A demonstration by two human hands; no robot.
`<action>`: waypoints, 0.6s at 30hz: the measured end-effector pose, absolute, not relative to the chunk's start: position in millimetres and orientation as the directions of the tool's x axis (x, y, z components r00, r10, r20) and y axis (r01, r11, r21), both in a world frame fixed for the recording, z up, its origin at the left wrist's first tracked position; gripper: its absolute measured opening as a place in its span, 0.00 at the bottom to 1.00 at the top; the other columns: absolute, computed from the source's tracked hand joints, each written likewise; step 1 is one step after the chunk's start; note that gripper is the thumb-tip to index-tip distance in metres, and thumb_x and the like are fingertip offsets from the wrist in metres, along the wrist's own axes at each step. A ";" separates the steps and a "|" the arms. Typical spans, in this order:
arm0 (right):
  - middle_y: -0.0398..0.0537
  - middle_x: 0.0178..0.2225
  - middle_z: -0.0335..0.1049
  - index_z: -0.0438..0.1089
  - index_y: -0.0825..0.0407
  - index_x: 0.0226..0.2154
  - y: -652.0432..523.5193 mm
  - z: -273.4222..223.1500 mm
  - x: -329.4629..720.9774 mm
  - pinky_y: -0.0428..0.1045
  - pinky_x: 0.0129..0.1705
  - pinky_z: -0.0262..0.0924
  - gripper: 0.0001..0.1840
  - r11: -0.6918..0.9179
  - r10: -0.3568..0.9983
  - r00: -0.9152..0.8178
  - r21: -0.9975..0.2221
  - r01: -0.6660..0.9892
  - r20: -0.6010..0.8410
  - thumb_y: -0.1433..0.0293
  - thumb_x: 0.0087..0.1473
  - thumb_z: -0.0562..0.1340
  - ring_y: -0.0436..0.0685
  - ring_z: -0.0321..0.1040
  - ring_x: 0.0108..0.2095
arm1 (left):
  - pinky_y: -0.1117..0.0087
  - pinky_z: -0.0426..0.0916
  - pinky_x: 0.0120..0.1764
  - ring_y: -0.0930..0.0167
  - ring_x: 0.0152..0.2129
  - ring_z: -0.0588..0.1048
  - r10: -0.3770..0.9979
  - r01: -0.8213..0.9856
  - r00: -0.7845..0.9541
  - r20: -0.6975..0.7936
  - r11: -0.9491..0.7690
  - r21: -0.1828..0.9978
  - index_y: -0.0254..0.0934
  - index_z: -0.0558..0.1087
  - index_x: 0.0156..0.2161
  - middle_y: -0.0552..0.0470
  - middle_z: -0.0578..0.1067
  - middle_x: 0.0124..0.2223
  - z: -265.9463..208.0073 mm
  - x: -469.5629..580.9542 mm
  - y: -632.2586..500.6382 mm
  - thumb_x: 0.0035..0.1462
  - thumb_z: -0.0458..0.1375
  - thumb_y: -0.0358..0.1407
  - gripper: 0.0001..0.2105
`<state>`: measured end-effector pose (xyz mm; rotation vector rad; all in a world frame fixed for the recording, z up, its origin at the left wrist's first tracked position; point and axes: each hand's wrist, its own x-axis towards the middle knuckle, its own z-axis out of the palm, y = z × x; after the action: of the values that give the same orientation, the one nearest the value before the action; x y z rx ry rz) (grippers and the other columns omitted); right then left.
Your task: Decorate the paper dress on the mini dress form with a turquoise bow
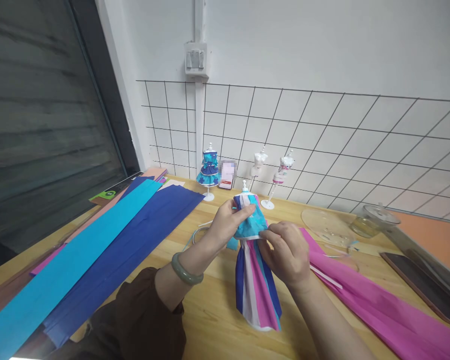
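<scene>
Turquoise bodice point(261, 216) above a pleated skirt point(262, 295) striped in dark blue, white, pink and turquoise: one miniature dress, on a small white dress form point(244, 187), just below the centre of the frame. Base of form: not visible.

Left hand point(225, 220): gripping the bodice, thumb laid across its front, fingers largely hidden behind. Green bangle point(187, 269) at the wrist. Right hand point(288, 252): fingers closed in a pinch at the white band point(247, 238) along the bodice's lower edge, right side.

Hazards, as judged:
1. Tearing or creasing of the bodice. Cause: thin, paper-like stuff under a pressing thumb and a pulling pinch.
2. Band sitting crooked. Cause: right hand drawing its side lower than the other.
3. Form tipping or twisting. Cause: sideways pull on a slender support, should the left hand slacken.
4. Skirt pleats spreading unevenly. Cause: right hand brushing the upper skirt.
5. Pink sheet point(375, 295), lower right, dragged or crumpled, with the loose white strip point(326, 277) upon it. Cause: right forearm shifting outward.
6. Coiled cord point(198, 235), left of the dress, snagged. Cause: left forearm lying just beside it on the worktop point(210, 325).
</scene>
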<state>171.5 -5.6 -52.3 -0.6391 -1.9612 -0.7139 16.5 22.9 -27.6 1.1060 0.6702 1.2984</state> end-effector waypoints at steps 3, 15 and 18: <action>0.48 0.30 0.67 0.62 0.49 0.42 -4.2 -53.1 171.6 0.50 0.31 0.57 0.16 0.669 0.138 -0.441 0.245 0.702 0.887 0.77 0.50 0.62 0.54 0.62 0.30 | 0.73 0.66 0.33 0.75 0.28 0.70 0.960 -0.426 0.200 0.194 -0.093 0.900 0.33 0.70 0.39 0.51 0.72 0.33 -27.7 16.3 22.3 0.47 0.64 0.40 0.16; 0.48 0.30 0.67 0.64 0.50 0.39 -8.1 -52.3 173.7 0.50 0.32 0.58 0.13 0.649 0.157 -0.374 0.189 0.736 0.914 0.80 0.50 0.60 0.54 0.63 0.30 | 0.72 0.66 0.34 0.73 0.31 0.70 0.956 -0.348 0.204 0.209 -0.129 0.929 0.32 0.70 0.40 0.50 0.72 0.36 -31.3 20.4 18.0 0.49 0.63 0.41 0.16; 0.48 0.30 0.66 0.64 0.50 0.37 -8.6 -52.0 171.3 0.51 0.32 0.58 0.14 0.667 0.157 -0.351 0.164 0.727 0.923 0.81 0.48 0.60 0.55 0.63 0.31 | 0.73 0.66 0.34 0.74 0.30 0.70 0.957 -0.371 0.204 0.208 -0.121 0.921 0.32 0.70 0.40 0.50 0.71 0.35 -30.5 21.1 18.1 0.49 0.63 0.40 0.16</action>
<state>171.3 -8.6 -52.0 -0.6972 -1.8665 -0.7039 21.1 18.1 -30.5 1.1581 0.6825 1.2978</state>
